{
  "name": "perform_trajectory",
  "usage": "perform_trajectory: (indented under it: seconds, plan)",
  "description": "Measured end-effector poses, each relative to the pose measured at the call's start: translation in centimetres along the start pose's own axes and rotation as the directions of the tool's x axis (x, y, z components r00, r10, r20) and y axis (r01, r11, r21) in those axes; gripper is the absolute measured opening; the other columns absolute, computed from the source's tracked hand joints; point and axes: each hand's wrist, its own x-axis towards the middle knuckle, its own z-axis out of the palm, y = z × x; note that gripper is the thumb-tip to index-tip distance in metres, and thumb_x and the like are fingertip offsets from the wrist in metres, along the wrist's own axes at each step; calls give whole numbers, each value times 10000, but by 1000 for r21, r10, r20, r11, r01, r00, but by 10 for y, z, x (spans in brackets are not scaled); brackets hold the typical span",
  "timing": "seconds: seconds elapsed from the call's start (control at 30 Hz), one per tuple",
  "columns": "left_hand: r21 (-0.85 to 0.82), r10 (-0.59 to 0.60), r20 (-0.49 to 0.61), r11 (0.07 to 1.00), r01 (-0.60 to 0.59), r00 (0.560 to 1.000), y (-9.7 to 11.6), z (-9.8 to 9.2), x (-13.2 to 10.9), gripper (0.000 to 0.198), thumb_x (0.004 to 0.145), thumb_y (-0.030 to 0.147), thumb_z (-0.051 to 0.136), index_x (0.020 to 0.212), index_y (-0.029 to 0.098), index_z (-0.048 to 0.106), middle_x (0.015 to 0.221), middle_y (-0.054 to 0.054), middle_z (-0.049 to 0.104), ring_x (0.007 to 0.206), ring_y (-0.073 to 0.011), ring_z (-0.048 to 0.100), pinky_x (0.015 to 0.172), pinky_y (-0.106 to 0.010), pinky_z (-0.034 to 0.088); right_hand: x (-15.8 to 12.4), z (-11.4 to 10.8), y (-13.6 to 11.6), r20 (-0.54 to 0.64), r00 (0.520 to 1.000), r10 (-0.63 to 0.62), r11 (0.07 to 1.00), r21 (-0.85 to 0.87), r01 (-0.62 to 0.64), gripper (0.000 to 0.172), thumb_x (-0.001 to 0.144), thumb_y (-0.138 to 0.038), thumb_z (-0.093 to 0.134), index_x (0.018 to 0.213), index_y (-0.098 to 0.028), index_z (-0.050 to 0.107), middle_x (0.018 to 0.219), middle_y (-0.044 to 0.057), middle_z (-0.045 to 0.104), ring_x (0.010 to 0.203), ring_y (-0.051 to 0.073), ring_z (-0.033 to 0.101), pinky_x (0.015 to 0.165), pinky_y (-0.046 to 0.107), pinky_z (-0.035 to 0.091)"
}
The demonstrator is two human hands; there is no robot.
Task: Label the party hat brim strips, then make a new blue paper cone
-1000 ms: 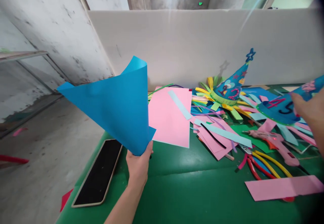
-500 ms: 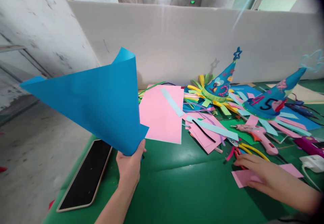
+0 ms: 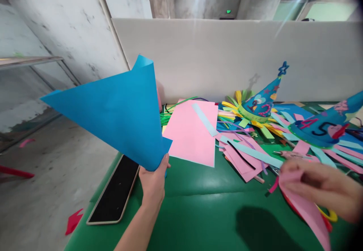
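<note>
One blue cone (image 3: 121, 118) rises from my left hand (image 3: 153, 186), pinched at its bottom, over the table (image 3: 198, 213)'s left edge; my right hand (image 3: 320, 186), blurred, seemingly pinches a pink strip (image 3: 307, 211).

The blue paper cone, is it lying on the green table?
No, the left hand's grip holds the blue paper cone up in the air.

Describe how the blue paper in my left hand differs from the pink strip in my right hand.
The blue paper is broad, while the pink strip is narrow. The blue paper is rolled into a loose cone; the pink strip is unrolled, only bent. The blue paper flares up above the left hand, whereas the pink strip curves down from the right hand. Both look plain, without decorations.
</note>
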Motion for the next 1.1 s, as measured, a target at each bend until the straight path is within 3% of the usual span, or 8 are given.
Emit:
perform_trajectory:
  seconds: [0.1, 0.17, 0.33, 0.53, 0.7, 0.83, 0.97, 1.1]
  plan:
    - [-19, 15, -28, 1000, -15, 1000, 2, -3, 4, 218, 600, 313, 705, 641, 164, 552, 568, -6, 583, 547, -169, 567, 523, -289, 449, 59, 18, -51, -129, 989, 71, 874, 486, 1, 201, 711, -452, 588, 720, -251, 603, 639, 13, 573, 540, 145, 523, 448, 256, 428]
    - [-24, 22, -56, 999, -24, 998, 2, -5, 7, 232, 596, 317, 707, 667, 160, 551, 567, -5, 578, 542, -170, 566, 517, -289, 452, 107, 44, -76, -199, 976, 92, 775, 630, 56, 179, 714, -376, 617, 780, -213, 587, 665, -23, 563, 577, 110, 517, 512, 226, 434]
    - [-17, 39, -127, 999, -41, 991, 1, -9, 13, 256, 591, 328, 708, 691, 159, 546, 582, -5, 581, 506, -159, 548, 489, -288, 442, 206, 136, -84, -184, 972, 145, 782, 624, 1, 156, 812, -270, 533, 837, -119, 564, 740, -9, 577, 633, 101, 548, 576, 242, 464]
    - [-5, 33, -114, 999, -34, 993, 3, -5, 8, 250, 574, 323, 718, 660, 153, 555, 551, -6, 568, 516, -176, 559, 490, -296, 452, 255, 208, -71, -84, 982, 168, 820, 565, -92, 283, 846, -289, 493, 1088, -145, 511, 1075, 65, 549, 898, 179, 567, 748, 373, 482]
    - [5, 10, -20, 1000, -10, 1000, 2, -2, 0, 305, 574, 312, 723, 795, 151, 587, 700, -41, 623, 614, -196, 588, 532, -292, 466, 265, 225, -71, -67, 982, 176, 844, 523, -116, 289, 849, -290, 487, 1099, -146, 501, 1075, 69, 548, 891, 174, 569, 742, 370, 484]
    - [55, -49, 77, 997, 45, 996, -1, -2, -3, 272, 586, 333, 715, 752, 169, 574, 690, -36, 622, 631, -192, 578, 554, -287, 460, 250, 213, -65, -116, 987, 113, 905, 422, -54, 301, 850, -286, 486, 1118, -150, 487, 1090, 73, 539, 887, 173, 569, 729, 365, 489]
    - [88, -132, 213, 989, 115, 968, 0, 1, -7, 271, 571, 354, 719, 575, 177, 514, 506, -12, 556, 565, -193, 563, 533, -292, 441, 190, 176, -52, -171, 980, -103, 962, 232, 142, 429, 794, -260, 538, 1202, -180, 429, 1198, 101, 488, 880, 178, 572, 801, 386, 468]
    - [123, -221, 349, 974, 190, 911, 5, 8, -18, 271, 584, 382, 693, 585, 164, 532, 475, -18, 544, 537, -190, 549, 520, -295, 422, 117, 137, -23, -96, 945, -313, 948, 20, 317, 317, 746, -242, 562, 1063, -228, 573, 1159, 60, 549, 1093, 245, 466, 947, 422, 355]
